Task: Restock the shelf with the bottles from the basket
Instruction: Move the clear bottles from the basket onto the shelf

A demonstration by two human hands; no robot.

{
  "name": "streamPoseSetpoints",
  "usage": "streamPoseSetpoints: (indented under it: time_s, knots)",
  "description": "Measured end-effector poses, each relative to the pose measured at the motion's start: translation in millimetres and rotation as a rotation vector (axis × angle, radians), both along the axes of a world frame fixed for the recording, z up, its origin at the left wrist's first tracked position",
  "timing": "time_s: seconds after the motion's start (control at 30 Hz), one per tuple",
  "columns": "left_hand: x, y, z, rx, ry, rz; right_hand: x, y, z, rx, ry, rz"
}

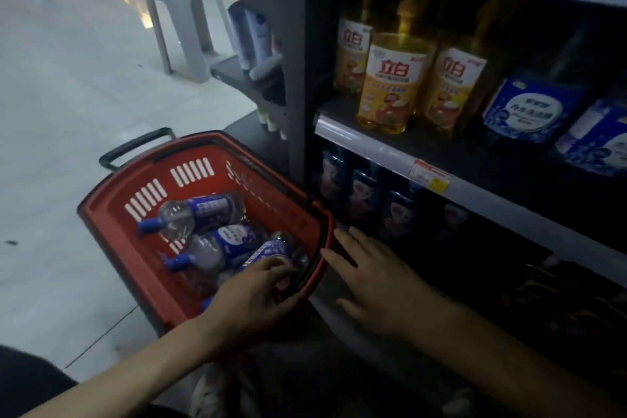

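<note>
We see the tiled floor [68,95] carrying the red basket [112,224] under our left grip [258,295] and a white stool [179,27] far beyond it; above our right grip [369,282], the shelf [373,146] bears yellow bottles [393,78] and blue packs [529,108].

**Head view: two bare hands at a red basket beside a store shelf.**
The left hand [258,295] reaches into the basket [112,214] and curls its fingers round the nearest bottle [271,249], one of several blue-labelled bottles [200,214] lying on their sides. The right hand [369,282], fingers spread, hovers just beside the basket's rim, before the dark bottles [363,193] on the shelf [295,78].
</note>
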State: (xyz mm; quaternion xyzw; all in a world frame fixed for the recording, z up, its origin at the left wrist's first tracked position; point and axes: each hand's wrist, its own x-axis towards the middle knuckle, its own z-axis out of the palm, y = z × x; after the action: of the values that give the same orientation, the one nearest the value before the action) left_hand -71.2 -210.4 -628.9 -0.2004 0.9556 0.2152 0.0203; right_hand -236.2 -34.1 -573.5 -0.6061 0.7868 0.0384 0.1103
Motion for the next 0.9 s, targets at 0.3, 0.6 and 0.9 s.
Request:
streamPoseSetpoints:
  time_s: [0.3, 0.6, 0.9]
  knots:
    - [7, -22, -15, 0.776, -0.117, 0.100, 16, -15, -41, 0.098, -0.017, 0.131]
    - [14, -18, -28, 0.933, -0.204, 0.099, 10, -23, -55, 0.004, 0.032, 0.144]
    - [7, -4, -22, 1.011, -0.228, 0.100, 2, -15, -33, 0.082, 0.002, 0.132]
